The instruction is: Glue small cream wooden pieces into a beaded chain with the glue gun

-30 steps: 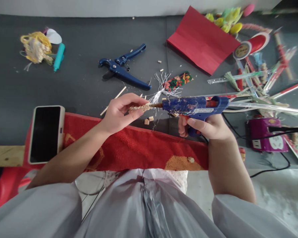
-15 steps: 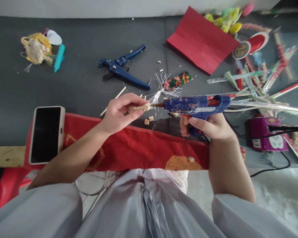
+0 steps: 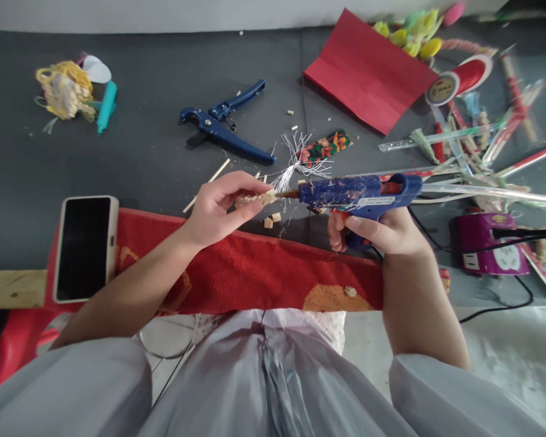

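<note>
Between thumb and fingers, my left hand [image 3: 221, 209] pinches a small braided, straw-coloured piece [image 3: 257, 198]. A blue hot glue gun [image 3: 346, 193] is gripped in my right hand [image 3: 377, 233], with fingers at its trigger. The gun lies level, nozzle to the left, its metal tip at the right end of the braided piece; whether they touch or glue is flowing is too fine to tell. Just behind the nozzle lie a bundle of white threads [image 3: 292, 173] and a floral fabric strip [image 3: 327, 147]. Small wooden bits [image 3: 269, 221] sit below the tip.
A red towel [image 3: 255, 267] covers the table's front edge, with a phone [image 3: 84, 249] at its left. Blue cutters [image 3: 227, 127] lie behind my hands. Red paper [image 3: 368, 73], a ribbon spool [image 3: 457, 79], clear glue sticks [image 3: 441, 138] and a purple power socket [image 3: 489, 243] crowd the right.
Almost nothing differs. Both hands, the braided piece and the glue gun keep their positions; the whole view has shifted very slightly.
</note>
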{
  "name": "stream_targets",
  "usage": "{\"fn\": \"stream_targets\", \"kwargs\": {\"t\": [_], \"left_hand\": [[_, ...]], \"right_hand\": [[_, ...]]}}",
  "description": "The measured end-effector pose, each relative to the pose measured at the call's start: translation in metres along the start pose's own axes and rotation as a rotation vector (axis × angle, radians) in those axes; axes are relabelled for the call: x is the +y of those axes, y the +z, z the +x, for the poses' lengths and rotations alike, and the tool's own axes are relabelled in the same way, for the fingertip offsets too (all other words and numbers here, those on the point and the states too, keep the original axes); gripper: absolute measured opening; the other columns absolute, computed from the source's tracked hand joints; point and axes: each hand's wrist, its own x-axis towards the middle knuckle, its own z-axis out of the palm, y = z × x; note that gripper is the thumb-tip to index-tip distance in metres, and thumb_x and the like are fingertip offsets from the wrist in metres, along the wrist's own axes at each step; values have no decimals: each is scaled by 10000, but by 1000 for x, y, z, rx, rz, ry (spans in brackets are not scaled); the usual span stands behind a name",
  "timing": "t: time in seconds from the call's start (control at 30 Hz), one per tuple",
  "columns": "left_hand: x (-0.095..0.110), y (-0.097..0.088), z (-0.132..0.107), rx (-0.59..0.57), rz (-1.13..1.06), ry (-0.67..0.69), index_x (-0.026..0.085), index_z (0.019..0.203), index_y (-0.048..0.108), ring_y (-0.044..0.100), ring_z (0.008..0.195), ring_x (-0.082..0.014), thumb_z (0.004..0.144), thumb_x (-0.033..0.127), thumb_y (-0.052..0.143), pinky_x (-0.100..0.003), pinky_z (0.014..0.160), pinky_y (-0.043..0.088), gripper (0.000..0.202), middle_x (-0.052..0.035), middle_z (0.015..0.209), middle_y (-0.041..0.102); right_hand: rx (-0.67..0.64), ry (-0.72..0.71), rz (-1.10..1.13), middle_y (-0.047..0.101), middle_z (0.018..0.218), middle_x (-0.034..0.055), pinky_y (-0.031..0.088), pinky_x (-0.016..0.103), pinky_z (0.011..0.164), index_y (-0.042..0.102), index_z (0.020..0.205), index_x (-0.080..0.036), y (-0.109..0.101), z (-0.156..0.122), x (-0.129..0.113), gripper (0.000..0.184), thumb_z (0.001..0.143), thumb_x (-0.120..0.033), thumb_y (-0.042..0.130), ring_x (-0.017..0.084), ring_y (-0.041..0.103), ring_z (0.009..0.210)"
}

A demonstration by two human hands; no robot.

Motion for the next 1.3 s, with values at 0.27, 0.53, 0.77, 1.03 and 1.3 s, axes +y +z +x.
{"fn": "stream_targets", "kwargs": {"t": [0.27, 0.53, 0.77, 1.03, 1.3], "left_hand": [[0, 0, 0, 10, 13, 2, 226, 982, 765, 666, 804, -125, 826, 381, 760, -263, 700, 554, 220, -40, 925, 729], [0, -1, 0, 11, -9, 20, 233, 974, 767, 665, 775, -118, 818, 399, 772, -261, 683, 535, 228, -40, 918, 731], [0, 0, 1, 0, 33, 10, 211, 968, 759, 674, 812, -124, 823, 411, 761, -251, 708, 557, 247, -44, 928, 732], [-2, -1, 0, -6, 48, 70, 220, 1005, 756, 671, 785, -108, 848, 316, 742, -219, 654, 539, 184, -35, 926, 730], [-11, 0, 4, 65, -60, 146, 280, 1013, 768, 679, 716, -74, 831, 305, 768, -162, 605, 542, 185, 1, 906, 759]], "right_hand": [[-5, 16, -19, 670, 631, 43, 538, 215, 485, 648, 722, -159, -3, 1, 0, 319, 941, -387, 601, 114, 634, 530], [34, -2, -3, 677, 619, 49, 539, 218, 467, 663, 713, -149, -5, -3, -1, 307, 928, -364, 624, 122, 642, 520], [-4, -12, -2, 665, 632, 43, 532, 208, 483, 652, 730, -149, -1, -1, -2, 300, 948, -351, 601, 109, 636, 530], [8, 13, -19, 664, 623, 33, 533, 195, 463, 649, 725, -134, -7, -2, 1, 317, 938, -367, 621, 104, 641, 519], [285, 106, -132, 667, 623, 23, 537, 250, 471, 619, 815, -164, -5, 0, -5, 366, 820, -514, 728, 128, 636, 500]]}}
